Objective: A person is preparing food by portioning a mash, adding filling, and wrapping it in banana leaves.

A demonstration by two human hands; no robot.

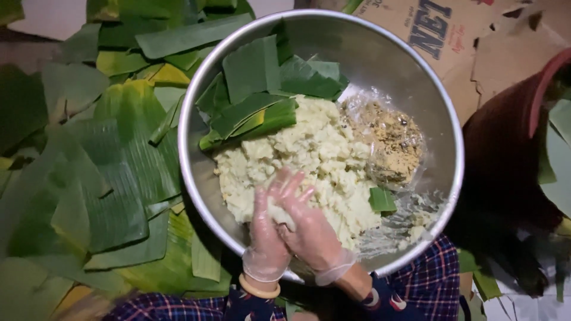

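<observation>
Loose banana leaves (101,172) cover the floor, torn cardboard (476,41) beyond, dark red tub (505,148) alongside

Your floor (47,18) is almost hidden: a thick layer of banana leaves (107,172) covers the left side (green mostly, a few yellowing). On them sits your wide metal bowl (440,107). At the upper right lies torn brown cardboard (505,53), and beside it a dark red basin (505,160).

Both gloved hands, left (264,229) and right (309,229), cupped together, fingers curled.
</observation>
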